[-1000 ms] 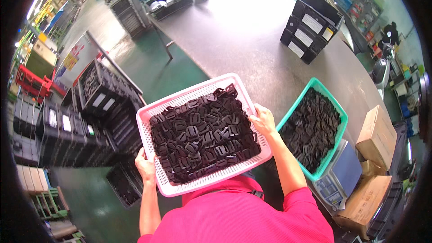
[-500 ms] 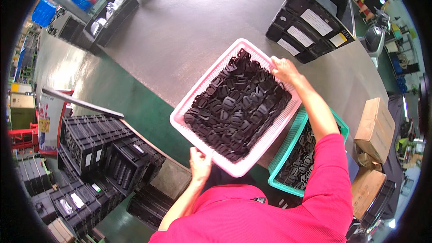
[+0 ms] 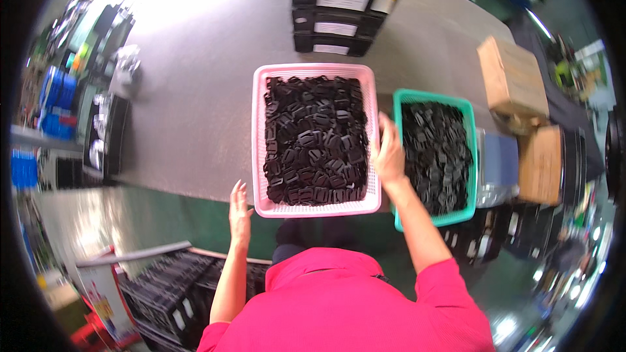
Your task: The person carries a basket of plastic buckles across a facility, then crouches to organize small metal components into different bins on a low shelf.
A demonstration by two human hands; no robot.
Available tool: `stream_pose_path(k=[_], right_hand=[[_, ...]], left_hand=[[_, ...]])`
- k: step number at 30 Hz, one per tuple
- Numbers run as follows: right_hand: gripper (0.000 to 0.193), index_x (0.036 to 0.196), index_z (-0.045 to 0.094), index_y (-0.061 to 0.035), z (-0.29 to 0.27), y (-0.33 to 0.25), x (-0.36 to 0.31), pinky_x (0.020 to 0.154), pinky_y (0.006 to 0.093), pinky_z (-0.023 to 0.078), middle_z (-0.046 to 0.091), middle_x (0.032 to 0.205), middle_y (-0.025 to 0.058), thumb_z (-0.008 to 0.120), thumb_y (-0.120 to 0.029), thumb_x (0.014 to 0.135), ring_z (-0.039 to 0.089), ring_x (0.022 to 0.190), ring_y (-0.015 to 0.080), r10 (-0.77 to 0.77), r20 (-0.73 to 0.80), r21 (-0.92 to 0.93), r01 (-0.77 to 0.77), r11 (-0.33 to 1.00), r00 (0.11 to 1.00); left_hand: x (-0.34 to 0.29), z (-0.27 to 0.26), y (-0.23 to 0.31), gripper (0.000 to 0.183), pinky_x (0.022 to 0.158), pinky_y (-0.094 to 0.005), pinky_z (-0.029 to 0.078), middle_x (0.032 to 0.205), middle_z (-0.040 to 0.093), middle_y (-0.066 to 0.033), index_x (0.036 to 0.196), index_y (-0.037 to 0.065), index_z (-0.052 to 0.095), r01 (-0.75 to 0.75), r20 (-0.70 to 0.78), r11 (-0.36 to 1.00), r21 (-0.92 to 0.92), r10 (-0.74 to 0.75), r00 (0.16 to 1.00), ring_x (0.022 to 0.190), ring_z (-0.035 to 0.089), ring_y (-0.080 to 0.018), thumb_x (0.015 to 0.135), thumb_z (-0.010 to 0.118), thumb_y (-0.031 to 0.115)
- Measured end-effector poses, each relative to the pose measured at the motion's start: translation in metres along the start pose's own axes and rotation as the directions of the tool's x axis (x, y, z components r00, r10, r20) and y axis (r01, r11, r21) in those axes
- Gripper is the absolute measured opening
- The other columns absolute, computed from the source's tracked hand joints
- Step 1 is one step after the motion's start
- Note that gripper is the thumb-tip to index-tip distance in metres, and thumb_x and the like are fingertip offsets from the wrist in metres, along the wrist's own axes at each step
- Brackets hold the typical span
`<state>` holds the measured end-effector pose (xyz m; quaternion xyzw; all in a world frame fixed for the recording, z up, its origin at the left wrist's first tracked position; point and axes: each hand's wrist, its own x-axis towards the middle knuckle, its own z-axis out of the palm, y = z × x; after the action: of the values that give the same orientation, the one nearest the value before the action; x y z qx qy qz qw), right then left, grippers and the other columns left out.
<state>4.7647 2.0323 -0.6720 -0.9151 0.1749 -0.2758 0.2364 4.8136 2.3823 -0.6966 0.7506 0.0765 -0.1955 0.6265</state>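
Observation:
A pink plastic basket filled with small black plastic buckles sits on the grey table near its front edge. My left hand is just off the basket's near left corner, open, with its fingers stretched upward. At the basket's right side, my right hand lies along the outside of the rim with its fingers extended and slightly blurred; it seems to touch the rim without wrapping round it. To its right is a green basket full of similar dark pieces.
Black stacked crates with white labels stand beyond the pink basket on the table. Cardboard boxes and a blue-grey bin are at the right. More black crates stand on the floor at lower left.
The pink basket has turned from a slant to square with me. My left hand has come away from its corner, and my right hand has slid nearer along its side. My view has swung right.

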Motion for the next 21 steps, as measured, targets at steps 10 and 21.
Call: stream_pose_path(k=[10,21], right_hand=[[0.064,0.136,0.030,-0.0121,0.040,-0.013,-0.064,0.068,0.0480,0.049,0.058,0.090,0.0221,0.049,-0.006,0.075,0.061,0.073,0.0398,0.598,0.022,-0.116,-0.592,0.797,0.801],[0.055,0.137,0.026,-0.0136,-0.053,-0.007,-0.151,0.075,0.0416,0.051,0.047,0.119,0.0171,0.047,-0.012,0.086,0.055,0.098,0.0361,0.363,-0.077,0.321,-0.321,0.891,0.929]], left_hand=[[0.117,0.030,-0.021,0.056,0.078,-0.0291,0.048,0.120,0.053,-0.0071,0.132,0.009,0.033,-0.253,0.205,0.956,-0.146,0.280,0.938,0.097,0.054,-0.0159,0.082,0.056,-0.002],[0.011,0.118,0.149,0.051,0.105,-0.0444,0.027,0.137,0.027,-0.0235,0.136,-0.004,0.022,-0.901,0.138,0.101,0.423,0.975,0.174,0.127,0.030,-0.0348,0.096,0.038,0.024]])
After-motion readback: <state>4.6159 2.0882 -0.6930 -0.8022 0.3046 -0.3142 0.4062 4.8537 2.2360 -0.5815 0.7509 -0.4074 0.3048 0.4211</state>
